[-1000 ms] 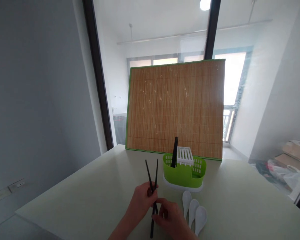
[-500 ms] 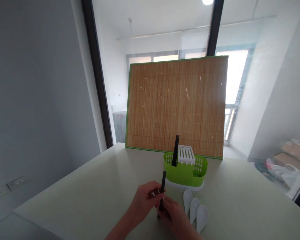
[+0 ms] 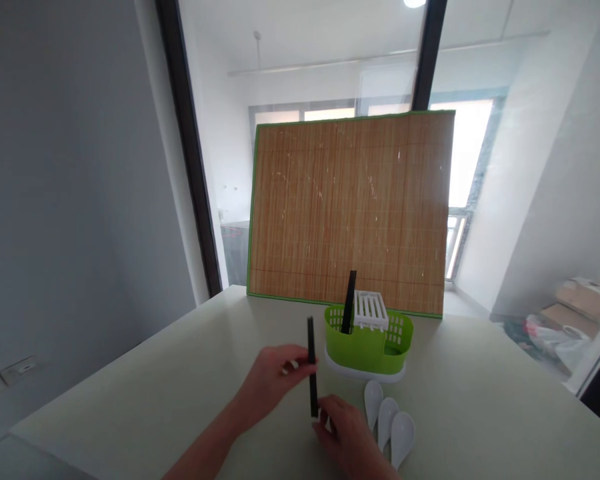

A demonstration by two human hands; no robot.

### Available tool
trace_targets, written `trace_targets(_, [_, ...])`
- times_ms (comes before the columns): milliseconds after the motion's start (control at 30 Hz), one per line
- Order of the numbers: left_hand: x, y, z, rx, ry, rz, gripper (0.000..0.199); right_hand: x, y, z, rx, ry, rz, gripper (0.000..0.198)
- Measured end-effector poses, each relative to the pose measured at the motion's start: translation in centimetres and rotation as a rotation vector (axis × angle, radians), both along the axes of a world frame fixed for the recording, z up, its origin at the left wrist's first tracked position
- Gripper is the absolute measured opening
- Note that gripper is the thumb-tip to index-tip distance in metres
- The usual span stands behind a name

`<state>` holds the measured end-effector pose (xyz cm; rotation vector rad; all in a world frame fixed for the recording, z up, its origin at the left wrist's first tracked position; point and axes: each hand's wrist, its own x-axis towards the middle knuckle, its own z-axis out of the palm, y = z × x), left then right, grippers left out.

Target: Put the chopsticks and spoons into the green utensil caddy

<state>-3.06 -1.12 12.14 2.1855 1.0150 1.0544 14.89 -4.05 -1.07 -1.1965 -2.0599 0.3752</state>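
Upright in front of me are black chopsticks (image 3: 311,387), pinched around the middle by my left hand (image 3: 276,373). My right hand (image 3: 341,427) has its fingertips closed at their lower end. Just beyond, a green utensil holder (image 3: 353,350) stands on a white base, with slotted sides and a white slatted rack (image 3: 371,309) on top. More black chopsticks (image 3: 349,303) lean in its left compartment. Beside my right hand lie three white spoons (image 3: 388,417), bowls pointing away from me.
The pale table (image 3: 190,387) extends to both sides. Behind the holder, a bamboo mat with green edging (image 3: 347,207) stands upright near the far edge, before a glass partition with dark frames. Cardboard boxes (image 3: 575,310) and plastic bags lie beyond at right.
My left hand has moved left and slightly up with the chopsticks, which stand more clearly apart from the holder. My right hand has slid to their bottom end.
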Motion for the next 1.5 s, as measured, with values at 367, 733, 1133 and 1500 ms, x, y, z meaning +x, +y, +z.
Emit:
trace_targets(367, [4.3,13.9,7.6,0.166,-0.187,0.029,0.031,-0.1,0.6,-0.6,0.218,-0.139,-0.032,0.021])
trace_targets(733, [9.9,20.5,1.3,-0.049,0.092,-0.026,0.019,-0.7,1.3,-1.5,0.434,-0.325,-0.062,0.012])
trace_targets(1133, [10.6,21.3,-0.6,-0.102,0.214,-0.076,0.022,-0.8,1.3,-1.9,0.484,-0.358,-0.061,0.013])
trace_targets(1500, [10.3,21.1,-0.7,-0.076,0.264,-0.069,0.027,-0.8,1.3,-1.7,0.451,-0.369,-0.056,0.013])
